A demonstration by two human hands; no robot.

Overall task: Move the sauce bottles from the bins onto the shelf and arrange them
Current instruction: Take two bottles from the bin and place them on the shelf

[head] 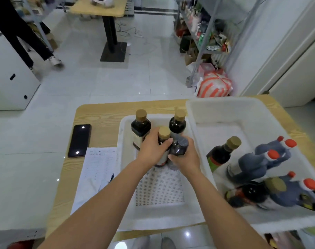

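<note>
Two white bins stand side by side on a wooden table. In the left bin [128,191] two dark sauce bottles with gold caps stand upright at the back, one on the left [140,126] and one on the right [178,124]. In front of them my left hand [153,150] grips a third gold-capped bottle [164,135]. My right hand [186,159] grips a dark-capped bottle [180,146] right beside it, the two bottles touching. The right bin [225,112] holds several bottles lying down, some with gold caps [223,153], some greyish with orange caps [261,162].
A black phone [79,140] and a printed sheet [97,169] lie on the table [99,114] left of the bins. Beyond the table is tiled floor, a pedestal table [113,33], a cluttered metal rack [203,38] at right, and a person's legs [27,38] at far left.
</note>
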